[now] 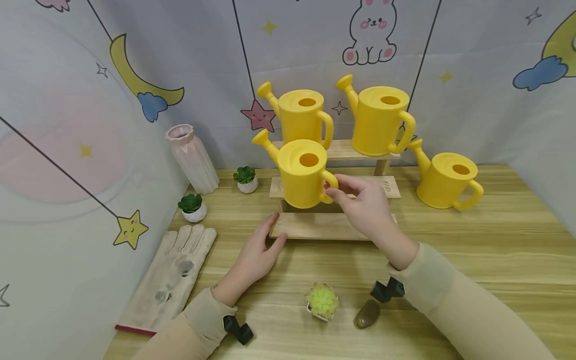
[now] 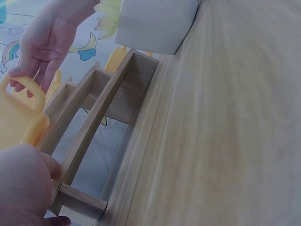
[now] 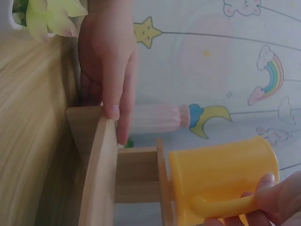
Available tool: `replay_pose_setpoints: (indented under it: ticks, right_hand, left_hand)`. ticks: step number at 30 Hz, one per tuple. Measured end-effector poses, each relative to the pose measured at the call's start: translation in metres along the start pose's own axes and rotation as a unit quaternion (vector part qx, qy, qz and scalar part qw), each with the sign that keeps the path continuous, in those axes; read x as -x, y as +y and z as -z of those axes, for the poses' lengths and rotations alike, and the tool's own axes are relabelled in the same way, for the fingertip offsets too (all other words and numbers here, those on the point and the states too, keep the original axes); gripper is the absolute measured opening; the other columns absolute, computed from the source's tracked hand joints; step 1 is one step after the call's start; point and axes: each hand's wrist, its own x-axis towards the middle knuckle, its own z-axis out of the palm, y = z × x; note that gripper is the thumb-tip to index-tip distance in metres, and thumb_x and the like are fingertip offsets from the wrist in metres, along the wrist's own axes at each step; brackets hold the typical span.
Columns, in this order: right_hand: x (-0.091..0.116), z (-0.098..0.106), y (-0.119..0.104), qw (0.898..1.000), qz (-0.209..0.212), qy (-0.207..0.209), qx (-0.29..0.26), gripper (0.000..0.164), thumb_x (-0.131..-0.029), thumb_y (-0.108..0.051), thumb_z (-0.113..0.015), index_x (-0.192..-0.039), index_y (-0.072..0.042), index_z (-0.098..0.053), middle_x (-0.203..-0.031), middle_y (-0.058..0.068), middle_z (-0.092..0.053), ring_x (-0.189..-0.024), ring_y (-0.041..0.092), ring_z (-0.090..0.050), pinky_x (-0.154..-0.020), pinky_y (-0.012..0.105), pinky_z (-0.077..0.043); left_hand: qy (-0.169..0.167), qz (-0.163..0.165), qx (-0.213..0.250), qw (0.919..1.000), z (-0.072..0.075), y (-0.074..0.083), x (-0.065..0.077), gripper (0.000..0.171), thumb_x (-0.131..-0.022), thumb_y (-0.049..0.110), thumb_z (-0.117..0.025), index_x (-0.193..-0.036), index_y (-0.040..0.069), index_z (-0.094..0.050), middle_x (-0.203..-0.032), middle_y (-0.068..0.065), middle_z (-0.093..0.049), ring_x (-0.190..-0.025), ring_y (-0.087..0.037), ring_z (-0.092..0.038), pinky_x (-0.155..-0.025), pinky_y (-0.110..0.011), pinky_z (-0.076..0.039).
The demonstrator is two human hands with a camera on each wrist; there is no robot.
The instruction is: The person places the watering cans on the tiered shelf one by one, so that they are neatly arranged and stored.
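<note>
My right hand (image 1: 362, 202) pinches the handle of a yellow watering can (image 1: 302, 175), which is upright close over the left part of the middle step (image 1: 360, 186). In the right wrist view the base of this can (image 3: 221, 169) is right at that board. My left hand (image 1: 254, 255) rests at the left end of the lowest step (image 1: 324, 226) of a wooden tiered stand, fingers mostly straight, thumb at the front edge. On the top step stand two more yellow watering cans, one left (image 1: 300, 115) and one right (image 1: 380, 120), spouts pointing left.
Another yellow watering can (image 1: 447, 180) stands on the table right of the stand. To the left are a pinkish-white vase (image 1: 195, 162), two small potted succulents (image 1: 245, 179) and a stained glove (image 1: 173, 275). In front are a light green succulent (image 1: 322, 301) and a brown stone (image 1: 367, 314).
</note>
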Motion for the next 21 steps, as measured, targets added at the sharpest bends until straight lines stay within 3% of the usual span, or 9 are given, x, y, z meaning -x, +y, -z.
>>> replay_pose_setpoints:
  ticks: [10,21]
  right_hand:
    - [-0.0056,-0.0013,-0.0022,1.0,-0.013,-0.012,0.006,0.032,-0.095,-0.032,-0.074,-0.124,-0.018,-0.075,-0.105,0.003,-0.08,-0.099,0.019,-0.073,-0.079,0.03,-0.057]
    - [-0.0099,-0.0039,-0.002,0.998,-0.049,-0.022,-0.015,0.033,-0.095,-0.038,-0.073,-0.123,-0.02,-0.075,-0.112,0.002,-0.078,-0.104,0.019,-0.072,-0.074,0.021,-0.058]
  left_hand:
    - [-0.002,-0.001,-0.007,1.0,0.0006,-0.0004,-0.0003,0.068,-0.105,0.056,-0.047,-0.162,0.024,-0.031,-0.168,-0.002,-0.033,-0.156,-0.02,-0.03,-0.126,-0.049,-0.03]
    - [-0.002,-0.008,-0.005,1.0,0.0011,-0.001,-0.0003,0.067,-0.105,0.053,-0.049,-0.162,0.022,-0.031,-0.168,-0.004,-0.033,-0.156,-0.021,-0.03,-0.126,-0.05,-0.03]
